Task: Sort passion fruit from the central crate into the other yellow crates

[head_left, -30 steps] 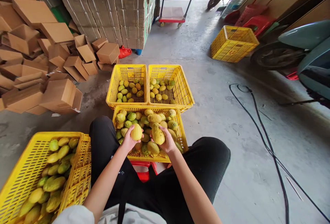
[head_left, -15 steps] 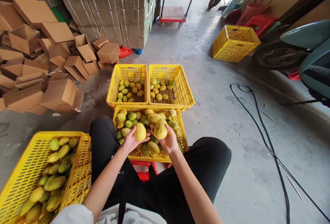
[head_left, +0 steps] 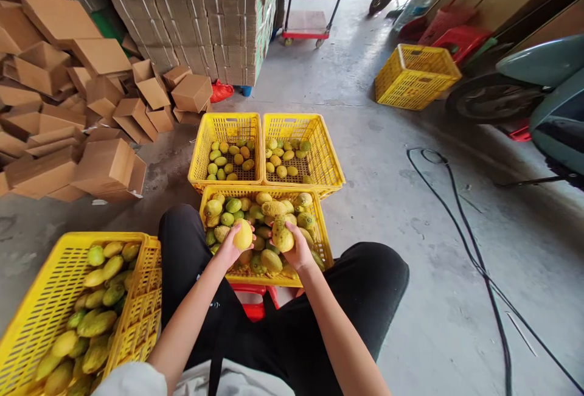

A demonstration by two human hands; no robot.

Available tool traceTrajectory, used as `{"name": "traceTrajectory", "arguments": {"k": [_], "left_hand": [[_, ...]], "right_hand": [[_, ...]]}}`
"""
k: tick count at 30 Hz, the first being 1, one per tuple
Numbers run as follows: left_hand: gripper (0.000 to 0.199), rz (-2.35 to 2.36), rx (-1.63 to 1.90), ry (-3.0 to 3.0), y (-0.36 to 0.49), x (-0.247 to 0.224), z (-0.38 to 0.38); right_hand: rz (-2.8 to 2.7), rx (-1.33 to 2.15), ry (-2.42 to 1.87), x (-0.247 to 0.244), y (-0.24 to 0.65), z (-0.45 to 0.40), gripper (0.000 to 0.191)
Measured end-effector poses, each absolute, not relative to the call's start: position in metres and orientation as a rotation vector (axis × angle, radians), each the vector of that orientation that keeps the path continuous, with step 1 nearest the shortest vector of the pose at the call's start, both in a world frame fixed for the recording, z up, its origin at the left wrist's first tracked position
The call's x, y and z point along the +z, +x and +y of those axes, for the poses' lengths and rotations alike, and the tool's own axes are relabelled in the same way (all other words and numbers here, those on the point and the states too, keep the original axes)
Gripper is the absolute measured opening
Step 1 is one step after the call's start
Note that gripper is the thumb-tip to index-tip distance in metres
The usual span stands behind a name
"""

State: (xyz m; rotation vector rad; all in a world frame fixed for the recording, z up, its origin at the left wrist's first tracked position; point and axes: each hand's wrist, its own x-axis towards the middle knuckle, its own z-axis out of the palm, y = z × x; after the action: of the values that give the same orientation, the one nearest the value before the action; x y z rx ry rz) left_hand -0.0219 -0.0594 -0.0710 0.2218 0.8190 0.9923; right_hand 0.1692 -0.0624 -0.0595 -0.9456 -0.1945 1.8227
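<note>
My left hand (head_left: 230, 245) is closed around a smooth, pale yellow oval fruit (head_left: 243, 235). In my right hand (head_left: 298, 249) sits a yellow fruit with green mottling (head_left: 283, 235), the fingers wrapped round its side. Both hands are over a yellow plastic crate (head_left: 326, 241) between my knees, close together but apart. Many green and yellow oval fruits, papaya-like in look, fill this crate, and some are hidden behind my hands. Just beyond it stand a left far crate (head_left: 195, 162) and a right far crate (head_left: 335, 165), each with a loose layer of similar fruits.
At my left is another yellow crate (head_left: 31, 298) of longer green-yellow fruits. Cardboard boxes (head_left: 103, 168) lie heaped behind it. Ahead are stacked flat cartons (head_left: 191, 19) and a hand trolley (head_left: 306, 24). To the right are a yellow crate (head_left: 415, 76), a scooter (head_left: 559, 104) and a black cable (head_left: 474, 244).
Both fruits have turned in my hands, and my fingers have closed further around them. My left hand has shifted slightly left. The crates have stayed put.
</note>
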Motion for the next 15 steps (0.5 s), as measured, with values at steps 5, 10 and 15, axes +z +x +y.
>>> {"name": "traceTrajectory", "arguments": {"k": [5, 10, 15], "left_hand": [[0.031, 0.787, 0.966, 0.154, -0.024, -0.074, -0.059], [0.036, 0.692, 0.943, 0.066, -0.026, -0.074, -0.059], [0.038, 0.680, 0.913, 0.076, -0.026, -0.070, -0.060]], "right_hand": [[-0.179, 1.834, -0.882, -0.051, 0.170, -0.061, 0.034], [-0.180, 1.842, -0.801, -0.046, 0.169, -0.060, 0.041], [-0.188, 1.897, -0.725, -0.049, 0.172, -0.066, 0.045]]}}
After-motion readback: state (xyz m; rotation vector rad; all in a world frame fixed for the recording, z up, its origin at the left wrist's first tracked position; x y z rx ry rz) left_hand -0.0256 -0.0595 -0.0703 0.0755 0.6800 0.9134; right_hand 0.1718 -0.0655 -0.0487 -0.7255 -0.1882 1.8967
